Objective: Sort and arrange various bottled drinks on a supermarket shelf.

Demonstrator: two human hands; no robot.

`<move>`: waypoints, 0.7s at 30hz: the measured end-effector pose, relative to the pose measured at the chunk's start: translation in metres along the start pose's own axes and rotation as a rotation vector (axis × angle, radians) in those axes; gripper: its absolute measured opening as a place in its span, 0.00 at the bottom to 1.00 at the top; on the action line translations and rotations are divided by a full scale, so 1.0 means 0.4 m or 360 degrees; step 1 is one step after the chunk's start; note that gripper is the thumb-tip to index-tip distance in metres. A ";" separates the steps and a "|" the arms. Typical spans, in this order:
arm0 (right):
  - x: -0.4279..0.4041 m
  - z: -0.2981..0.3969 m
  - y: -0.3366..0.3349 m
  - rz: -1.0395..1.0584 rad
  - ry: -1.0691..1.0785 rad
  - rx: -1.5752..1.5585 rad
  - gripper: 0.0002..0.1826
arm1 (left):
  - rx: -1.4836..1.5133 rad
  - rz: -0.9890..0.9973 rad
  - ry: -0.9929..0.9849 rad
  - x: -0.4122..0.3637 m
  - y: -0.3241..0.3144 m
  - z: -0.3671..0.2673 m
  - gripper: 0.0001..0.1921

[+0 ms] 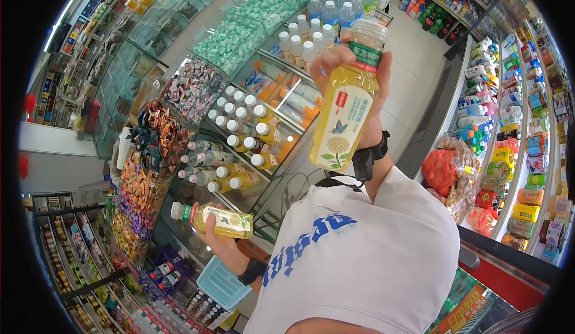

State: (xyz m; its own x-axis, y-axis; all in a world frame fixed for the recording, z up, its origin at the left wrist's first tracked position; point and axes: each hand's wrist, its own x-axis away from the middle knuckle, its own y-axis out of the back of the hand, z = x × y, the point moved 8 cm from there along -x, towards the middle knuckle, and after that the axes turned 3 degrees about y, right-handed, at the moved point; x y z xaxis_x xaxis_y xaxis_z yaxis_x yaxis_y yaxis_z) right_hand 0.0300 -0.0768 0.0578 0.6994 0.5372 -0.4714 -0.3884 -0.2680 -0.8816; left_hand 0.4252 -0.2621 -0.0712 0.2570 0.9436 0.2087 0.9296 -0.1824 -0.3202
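My right hand (pixel 334 64) holds a clear plastic bottle of pale yellow drink (pixel 343 118) close to the camera. Its fingers grip the upper part near the green band, and the bottle leans, cap end up. Farther down on the left, my left hand (pixel 218 233) is closed round a similar, smaller-looking bottle of yellow drink (pixel 229 221), which lies nearly level with its white cap to the left. Both bottles bear a flower picture and writing. Between the hands, several white-capped bottles (pixel 265 132) stand in rows at the glass counter. Dark bands circle both wrists.
Wrapped sweets (pixel 139 190) and green-wrapped pieces (pixel 251 28) fill glass bins along the counter. A light blue basket (pixel 223 282) stands below my left wrist. Shelves of drinks (pixel 512 132) run along the right, with a red bag (pixel 438 172) before them. Tiled floor (pixel 411 64) shows beyond my right hand.
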 end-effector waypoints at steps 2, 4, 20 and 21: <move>0.000 -0.003 -0.024 -0.0077 0.0137 0.0222 0.37 | -0.0013 0.0022 -0.0038 -0.010 0.016 0.006 0.29; -0.013 -0.001 -0.013 0.0182 0.0098 0.0217 0.38 | -0.0009 0.0025 -0.0027 -0.002 0.005 0.000 0.29; 0.006 -0.008 -0.040 0.0642 0.0106 0.0361 0.44 | 0.0025 0.0005 0.0009 0.015 -0.010 -0.009 0.30; 0.008 -0.009 -0.044 0.0677 0.0106 0.0426 0.44 | 0.0024 0.0006 0.0008 0.013 -0.005 -0.007 0.30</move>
State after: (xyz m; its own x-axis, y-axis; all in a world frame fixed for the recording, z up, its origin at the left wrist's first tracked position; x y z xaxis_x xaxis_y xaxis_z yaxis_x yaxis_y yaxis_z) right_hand 0.0410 -0.0732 0.0718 0.4791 0.3707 -0.7956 -0.7813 -0.2328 -0.5790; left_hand 0.4252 -0.2577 -0.0670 0.2617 0.9416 0.2119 0.9246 -0.1816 -0.3350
